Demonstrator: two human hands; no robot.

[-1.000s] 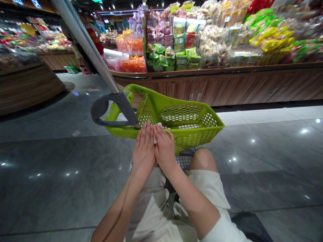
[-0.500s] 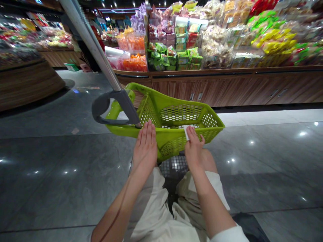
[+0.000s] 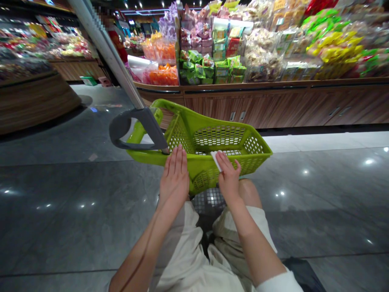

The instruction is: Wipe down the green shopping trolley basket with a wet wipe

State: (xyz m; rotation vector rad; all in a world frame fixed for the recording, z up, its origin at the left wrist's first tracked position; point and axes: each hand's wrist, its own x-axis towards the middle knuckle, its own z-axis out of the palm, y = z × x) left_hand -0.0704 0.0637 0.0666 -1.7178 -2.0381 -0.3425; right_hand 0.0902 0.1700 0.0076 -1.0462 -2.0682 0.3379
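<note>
Right hand (image 3: 228, 175) now well apart from left hand (image 3: 174, 176); one second back the two lay side by side at the near rim of the green plastic basket (image 3: 202, 168). Right hand has travelled rightward along that rim, then eased slightly back toward the left over the last half second. White slip (image 3: 215, 160) went with it and now sits more tilted, poking out past the fingertips toward the basket's inside. Pinched or merely pressed under the fingers? Hard to say from this view.
</note>
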